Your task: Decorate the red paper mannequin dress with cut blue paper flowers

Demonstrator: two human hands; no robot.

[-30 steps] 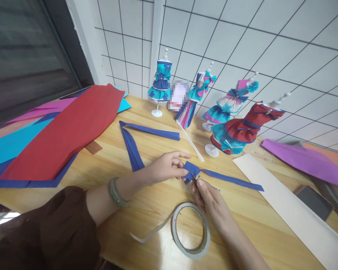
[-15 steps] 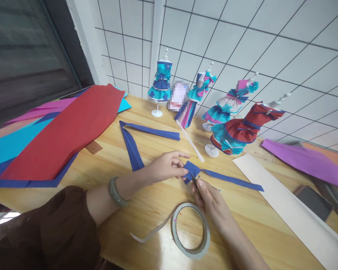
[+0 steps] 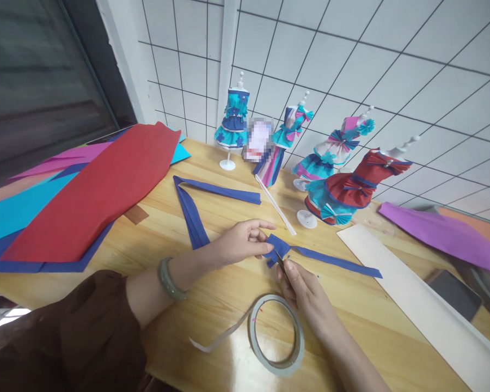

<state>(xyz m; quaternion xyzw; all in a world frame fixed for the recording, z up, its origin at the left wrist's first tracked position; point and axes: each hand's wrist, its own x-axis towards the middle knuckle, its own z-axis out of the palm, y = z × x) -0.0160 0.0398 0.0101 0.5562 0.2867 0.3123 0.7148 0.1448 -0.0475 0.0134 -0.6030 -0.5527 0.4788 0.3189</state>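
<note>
My left hand [image 3: 245,239] pinches a small piece of dark blue crepe paper [image 3: 277,245] between thumb and fingers. Closed around small dark scissors [image 3: 283,265], my right hand [image 3: 302,286] holds their tips at the lower edge of that piece. Tiny blue scraps lie beside it. A narrow blue strip [image 3: 338,261] stretches to the right of the piece, and a longer folded blue strip [image 3: 220,190] lies beyond my left hand. Below my hands, a roll of double-sided tape [image 3: 251,332] rests flat with a loose tail.
Several small dress forms in paper dresses, one a red dress [image 3: 355,185], stand along the tiled wall. Stacked paper sheets, with red paper [image 3: 102,190] on top, cover the left side. To the right are a cream sheet [image 3: 416,294], purple paper [image 3: 441,234] and a dark phone [image 3: 455,294].
The scissor tips have shifted slightly up and left against the blue piece, and its lower corner now hangs a little apart. My left hand is almost still.
</note>
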